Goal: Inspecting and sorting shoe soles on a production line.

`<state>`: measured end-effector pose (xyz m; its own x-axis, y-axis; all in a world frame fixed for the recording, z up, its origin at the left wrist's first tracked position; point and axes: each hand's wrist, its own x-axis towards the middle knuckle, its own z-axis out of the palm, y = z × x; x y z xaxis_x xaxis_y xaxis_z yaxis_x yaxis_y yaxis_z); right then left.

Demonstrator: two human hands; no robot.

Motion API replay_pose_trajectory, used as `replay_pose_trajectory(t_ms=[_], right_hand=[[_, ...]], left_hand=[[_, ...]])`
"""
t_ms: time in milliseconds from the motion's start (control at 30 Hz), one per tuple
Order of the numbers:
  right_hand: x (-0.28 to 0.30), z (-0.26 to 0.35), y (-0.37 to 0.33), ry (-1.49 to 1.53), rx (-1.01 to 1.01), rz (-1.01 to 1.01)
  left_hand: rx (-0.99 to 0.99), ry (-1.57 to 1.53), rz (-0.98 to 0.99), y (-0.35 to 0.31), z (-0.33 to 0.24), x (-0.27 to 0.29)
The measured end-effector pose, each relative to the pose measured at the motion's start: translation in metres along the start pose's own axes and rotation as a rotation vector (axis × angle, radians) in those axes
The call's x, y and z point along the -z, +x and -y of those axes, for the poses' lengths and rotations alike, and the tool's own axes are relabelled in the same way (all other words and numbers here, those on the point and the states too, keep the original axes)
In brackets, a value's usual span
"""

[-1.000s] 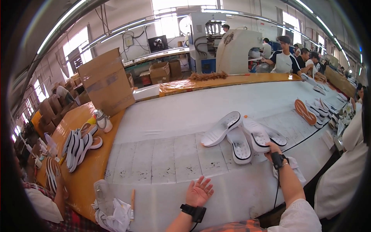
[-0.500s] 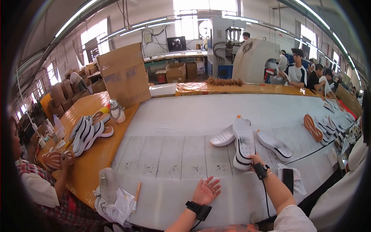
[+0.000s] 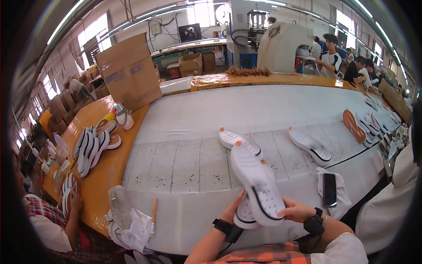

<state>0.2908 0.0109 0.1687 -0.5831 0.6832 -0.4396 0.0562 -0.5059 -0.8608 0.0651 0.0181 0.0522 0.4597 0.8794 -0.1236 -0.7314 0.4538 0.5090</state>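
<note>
Here, at five o'clock, the left hand (image 3: 231, 211), partly hidden, curls round the lower sole (image 3: 244, 214); the right hand (image 3: 300, 211) pinches the top sole (image 3: 251, 174) by its heel. A loose pinch could drop it.

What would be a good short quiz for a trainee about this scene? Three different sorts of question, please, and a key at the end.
1. Multiple choice: what lies on the white cloth at the right?
a) a cardboard box
b) a black phone
c) a fan

2. True or false: the right hand holds the front sole by its orange-tipped end.

3. Fill in: the brush lies to the ____ of the left hand.

Key:
1. b
2. False; it holds the opposite end.
3. left
</note>
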Motion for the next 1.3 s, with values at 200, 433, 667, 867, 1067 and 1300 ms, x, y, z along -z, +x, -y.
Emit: replay_pose_trajectory(t_ms=[200, 433, 667, 867, 1067, 1300], right_hand=[[0.05, 0.031, 0.056, -0.438, 0.001, -0.075], [0.084, 0.046, 0.17, -0.541, 0.25, -0.376], [0.073, 0.023, 0.233, -0.313, 0.104, -0.343], [0.038, 0.073, 0.139, 0.036, 0.138, -0.292], [0.034, 0.076, 0.037, 0.012, 0.186, -0.108], [0.016, 0.046, 0.001, -0.43, 0.412, -0.113]], left_hand=[[-0.057, -0.083, -0.035, 0.001, 0.002, 0.026], [-0.072, 0.05, -0.088, 0.001, -0.01, -0.006], [0.046, -0.022, -0.187, -0.003, -0.005, -0.015], [-0.044, 0.14, -0.055, 0.005, -0.008, 0.0], [-0.043, 0.151, -0.058, 0.01, -0.011, -0.002], [-0.028, 0.186, -0.168, 0.006, -0.013, -0.025]])
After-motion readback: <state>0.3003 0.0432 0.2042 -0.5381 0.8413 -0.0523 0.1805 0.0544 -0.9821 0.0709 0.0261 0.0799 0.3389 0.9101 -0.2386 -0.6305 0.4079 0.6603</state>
